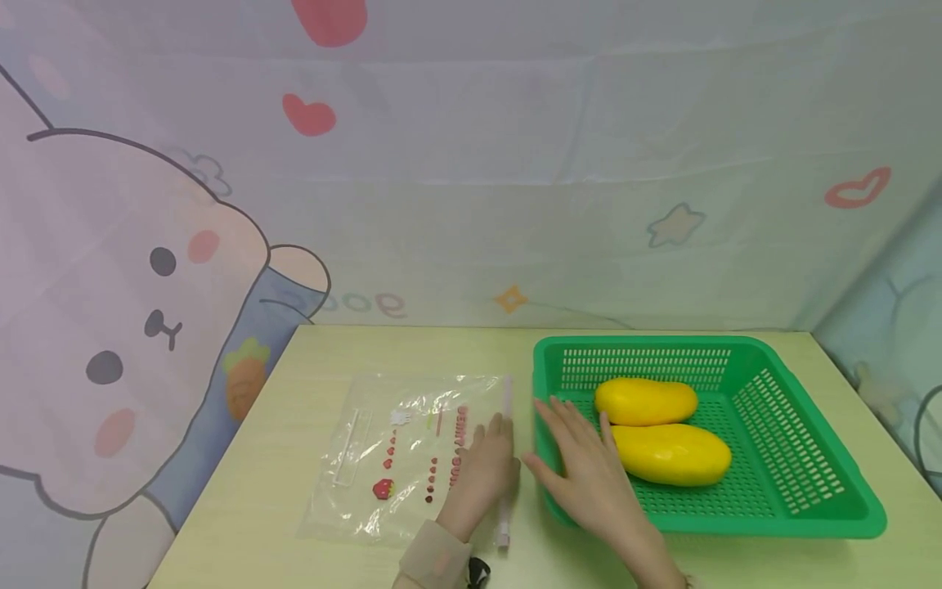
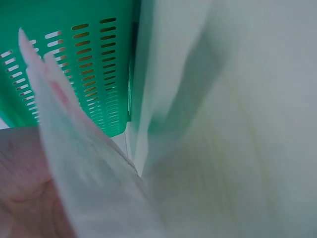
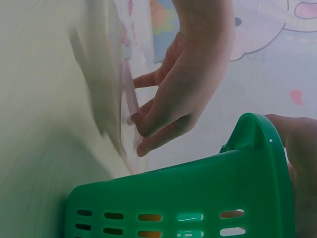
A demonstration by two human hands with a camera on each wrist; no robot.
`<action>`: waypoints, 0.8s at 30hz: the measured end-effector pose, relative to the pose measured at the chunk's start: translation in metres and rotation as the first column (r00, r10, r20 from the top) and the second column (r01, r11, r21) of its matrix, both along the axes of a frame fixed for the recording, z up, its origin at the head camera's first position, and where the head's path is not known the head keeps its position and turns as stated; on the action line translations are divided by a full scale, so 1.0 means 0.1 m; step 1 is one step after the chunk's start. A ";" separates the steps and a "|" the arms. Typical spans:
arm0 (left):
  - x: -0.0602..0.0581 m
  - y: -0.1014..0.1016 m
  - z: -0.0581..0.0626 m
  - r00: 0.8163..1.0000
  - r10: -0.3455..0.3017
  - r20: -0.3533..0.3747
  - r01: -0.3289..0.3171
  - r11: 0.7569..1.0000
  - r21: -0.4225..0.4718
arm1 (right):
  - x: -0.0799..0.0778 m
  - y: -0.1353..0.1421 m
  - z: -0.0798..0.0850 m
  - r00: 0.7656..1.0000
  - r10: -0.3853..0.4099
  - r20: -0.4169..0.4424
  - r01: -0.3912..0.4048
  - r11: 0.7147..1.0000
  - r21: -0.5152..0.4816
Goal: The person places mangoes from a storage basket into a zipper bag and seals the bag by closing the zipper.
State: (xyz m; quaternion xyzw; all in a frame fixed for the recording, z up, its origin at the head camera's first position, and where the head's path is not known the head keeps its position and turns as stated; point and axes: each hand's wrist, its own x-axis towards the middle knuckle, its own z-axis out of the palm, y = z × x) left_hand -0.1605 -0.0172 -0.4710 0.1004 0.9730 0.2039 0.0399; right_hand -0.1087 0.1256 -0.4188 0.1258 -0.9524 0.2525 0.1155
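A clear plastic zip bag (image 1: 412, 515) printed with red strawberries and hearts lies flat to the left of the basket. My left hand (image 1: 482, 466) holds its zipper edge; in the right wrist view, the fingertips (image 3: 141, 119) meet the strip, which stands raised from the table. The lifted bag edge (image 2: 94, 163) also shows close up in the left wrist view. My right hand (image 1: 589, 474) rests over the left rim of the green basket (image 1: 817, 425), fingers spread and fairly straight. Two yellow papaya-like fruits (image 1: 648, 401) lie inside the basket, near those fingers.
The pale wooden table (image 1: 250, 491) carries the bag at centre left and the basket at right. A patterned cloth (image 1: 471, 204) with a cartoon animal hangs behind it. A small black object (image 1: 478, 571) sits by the left wrist.
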 end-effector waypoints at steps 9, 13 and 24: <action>-0.01 -0.01 0.02 1.000 0.003 -0.021 -0.002 0.999 0.053 | -0.02 -0.02 -0.04 1.000 0.005 0.007 -0.004 0.999 -0.041; 0.01 -0.02 0.06 0.999 0.006 -0.048 -0.003 0.998 0.066 | -0.03 -0.04 -0.05 1.000 0.009 0.008 -0.008 0.999 -0.052; 0.05 -0.04 0.19 0.992 -0.020 -0.123 0.027 0.998 0.055 | -0.04 -0.08 -0.04 0.999 0.036 0.012 -0.035 0.996 -0.086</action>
